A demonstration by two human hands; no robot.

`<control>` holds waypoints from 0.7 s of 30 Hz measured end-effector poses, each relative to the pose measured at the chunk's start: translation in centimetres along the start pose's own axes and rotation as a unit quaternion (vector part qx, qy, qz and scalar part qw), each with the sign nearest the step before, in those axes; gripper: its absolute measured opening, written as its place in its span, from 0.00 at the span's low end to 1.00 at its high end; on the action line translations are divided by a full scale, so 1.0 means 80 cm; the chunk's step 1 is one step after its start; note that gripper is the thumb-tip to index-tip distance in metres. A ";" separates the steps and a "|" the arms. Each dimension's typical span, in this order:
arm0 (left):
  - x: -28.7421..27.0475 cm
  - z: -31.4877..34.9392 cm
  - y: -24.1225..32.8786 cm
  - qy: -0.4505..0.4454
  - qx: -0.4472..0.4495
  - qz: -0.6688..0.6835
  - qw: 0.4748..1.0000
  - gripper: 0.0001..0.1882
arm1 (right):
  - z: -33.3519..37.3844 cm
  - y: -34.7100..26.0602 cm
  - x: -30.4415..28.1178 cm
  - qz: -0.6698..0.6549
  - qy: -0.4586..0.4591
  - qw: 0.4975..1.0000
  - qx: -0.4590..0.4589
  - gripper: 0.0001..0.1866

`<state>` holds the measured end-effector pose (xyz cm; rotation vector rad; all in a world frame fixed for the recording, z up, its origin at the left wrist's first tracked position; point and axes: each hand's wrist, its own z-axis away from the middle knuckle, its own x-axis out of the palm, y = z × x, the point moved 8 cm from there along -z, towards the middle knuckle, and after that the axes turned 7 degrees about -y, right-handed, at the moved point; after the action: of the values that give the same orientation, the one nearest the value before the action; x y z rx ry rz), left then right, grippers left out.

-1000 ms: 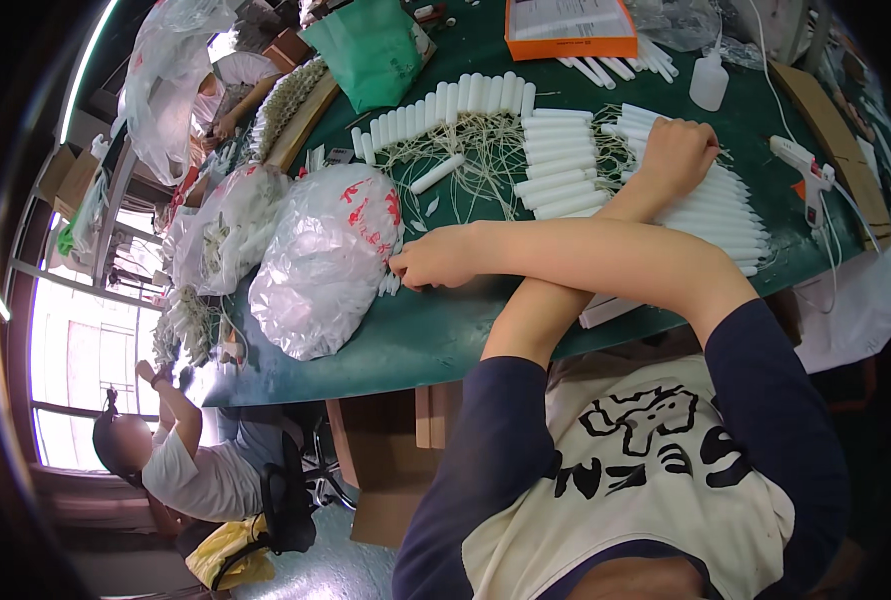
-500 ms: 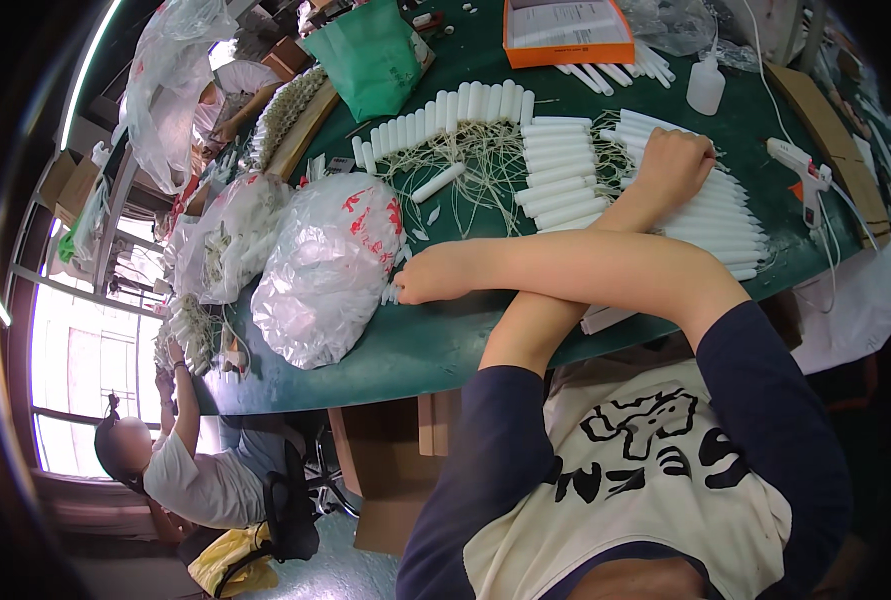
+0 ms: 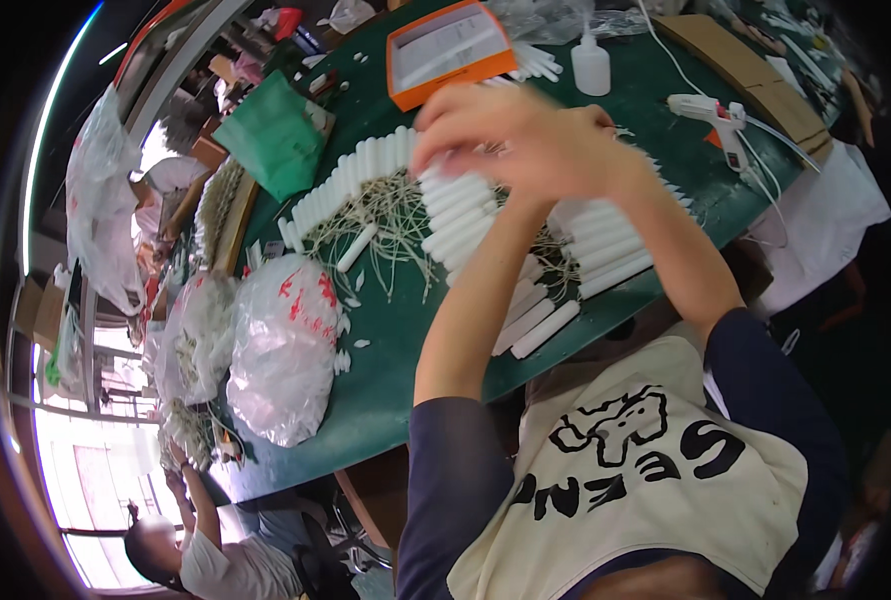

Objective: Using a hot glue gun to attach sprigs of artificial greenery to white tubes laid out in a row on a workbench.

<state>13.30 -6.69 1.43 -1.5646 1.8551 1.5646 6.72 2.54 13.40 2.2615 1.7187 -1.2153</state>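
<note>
My right hand (image 3: 505,135) is smeared by motion above rows of white tubes (image 3: 455,215), its fingers pointing left. Whether anything lies in its fingers does not show. Behind it, my left hand (image 3: 595,116) is mostly hidden, with only a small part showing past the right one. The left forearm (image 3: 480,300) rises over the tubes and passes behind the right hand. Thin pale wires (image 3: 390,225) trail from the tubes in a tangle. One loose tube (image 3: 357,248) lies on these wires. Further right, another row of tubes (image 3: 605,245) is stacked side by side.
Stuffed clear plastic bags (image 3: 283,350) sit at the table's left. An orange box (image 3: 450,55), a white squeeze bottle (image 3: 591,68) and a green bag (image 3: 273,135) stand farther back. A corded glue gun (image 3: 715,120) lies right. A person (image 3: 225,555) works at lower left.
My right hand has swung up from beside the plastic bag to above the tubes. The left hand is now mostly behind it. The whole view has turned and shifted.
</note>
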 end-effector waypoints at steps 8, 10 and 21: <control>-0.009 -0.011 0.004 0.004 0.051 0.013 0.999 0.08 | 0.219 0.109 -0.147 0.069 0.288 0.911 0.287 0.07; -0.007 -0.012 -0.002 -0.009 0.033 0.033 0.999 0.08 | 0.236 0.114 -0.140 0.111 0.254 0.907 0.316 0.07; -0.008 -0.011 -0.003 -0.018 0.014 0.050 0.999 0.09 | 0.267 0.136 -0.126 0.120 0.260 0.884 0.369 0.09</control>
<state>14.10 -7.00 2.15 -1.4431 1.9541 1.5903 3.40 -19.75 0.47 3.3805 1.0888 -1.4722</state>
